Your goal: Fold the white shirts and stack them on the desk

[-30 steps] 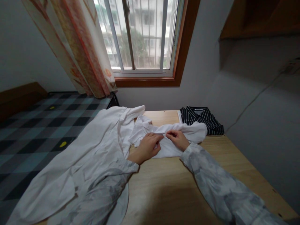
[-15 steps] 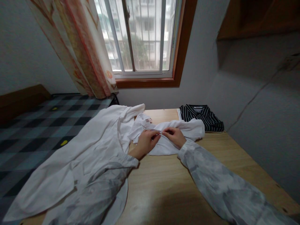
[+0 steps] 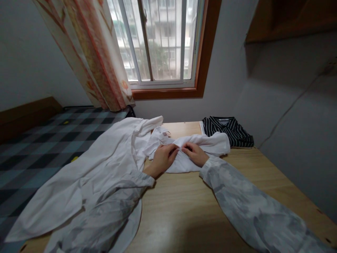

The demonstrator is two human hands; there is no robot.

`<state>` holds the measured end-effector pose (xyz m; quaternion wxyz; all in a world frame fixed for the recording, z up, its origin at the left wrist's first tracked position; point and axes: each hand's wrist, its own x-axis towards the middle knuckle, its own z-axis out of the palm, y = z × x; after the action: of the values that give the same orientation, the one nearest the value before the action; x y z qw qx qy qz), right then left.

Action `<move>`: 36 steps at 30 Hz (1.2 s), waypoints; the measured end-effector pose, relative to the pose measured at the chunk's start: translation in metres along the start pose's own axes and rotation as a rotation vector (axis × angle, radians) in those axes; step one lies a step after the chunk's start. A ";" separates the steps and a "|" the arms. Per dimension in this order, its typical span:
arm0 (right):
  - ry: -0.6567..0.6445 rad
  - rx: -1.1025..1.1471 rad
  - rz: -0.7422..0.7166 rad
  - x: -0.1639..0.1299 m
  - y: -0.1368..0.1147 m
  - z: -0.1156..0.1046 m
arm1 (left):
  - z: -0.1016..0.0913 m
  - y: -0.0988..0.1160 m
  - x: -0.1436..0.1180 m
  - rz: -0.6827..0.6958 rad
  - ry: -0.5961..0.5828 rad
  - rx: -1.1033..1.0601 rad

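Observation:
A white shirt (image 3: 102,151) lies loosely spread over the left of a wooden table (image 3: 173,211), with part of it bunched in the middle. My left hand (image 3: 163,158) pinches the bunched cloth between thumb and fingers. Close beside it, my right hand (image 3: 195,154) pinches the same white cloth, the fingertips of both hands almost meeting. What small part of the shirt sits between the fingertips is too small to make out. One section of the shirt (image 3: 214,142) stretches out past my right hand.
At the table's far right corner lies a folded black-and-white striped shirt (image 3: 226,131). A bed with a checked cover (image 3: 23,161) adjoins the table on the left. Behind are a curtain (image 3: 97,59) and a window (image 3: 163,45); a wooden shelf (image 3: 289,24) hangs at upper right.
Both hands stay at the same patch of cloth, with small finger shifts; my left hand's fingers have curled slightly closer over it. The camera view has turned a little.

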<state>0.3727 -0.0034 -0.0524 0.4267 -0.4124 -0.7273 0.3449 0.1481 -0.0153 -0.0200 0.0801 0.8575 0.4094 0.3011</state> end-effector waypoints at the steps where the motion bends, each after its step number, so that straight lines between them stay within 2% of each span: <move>1: -0.017 0.014 0.007 0.000 0.000 0.000 | 0.001 -0.001 0.000 -0.001 0.004 -0.008; 6: -0.021 0.030 -0.001 0.000 -0.001 0.003 | 0.003 -0.005 0.003 0.001 -0.015 -0.133; 12: 0.101 -0.014 -0.031 -0.002 -0.007 0.006 | 0.004 -0.001 0.002 -0.056 -0.023 -0.329; 15: 0.145 -0.026 -0.062 -0.003 -0.008 0.008 | 0.004 0.001 0.002 -0.077 -0.010 -0.360; 19: 0.139 -0.034 -0.075 -0.003 -0.009 0.011 | 0.005 0.002 0.002 -0.111 -0.005 -0.392; 23: 0.238 -0.146 -0.106 -0.003 -0.013 0.008 | 0.004 0.003 0.001 -0.093 0.019 -0.385; 26: 0.271 -0.282 -0.126 0.000 -0.022 -0.009 | 0.004 0.004 0.000 -0.089 0.036 -0.334; 29: 0.131 -0.445 -0.139 0.003 -0.031 -0.040 | 0.001 0.002 0.001 -0.113 0.034 -0.328; 31: -0.003 -0.495 -0.148 0.003 -0.036 -0.061 | -0.005 0.000 0.004 -0.142 -0.019 -0.353; 33: -0.084 -0.510 -0.157 0.003 -0.038 -0.077 | -0.014 -0.003 0.009 -0.154 -0.109 -0.395; 36: -0.072 -0.523 -0.167 0.003 -0.040 -0.087 | -0.034 -0.010 0.017 -0.127 -0.236 -0.437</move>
<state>0.4386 -0.0046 0.0174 0.3065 -0.4344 -0.8379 0.1235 0.1296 0.0001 0.0114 0.3294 0.8217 0.3754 0.2744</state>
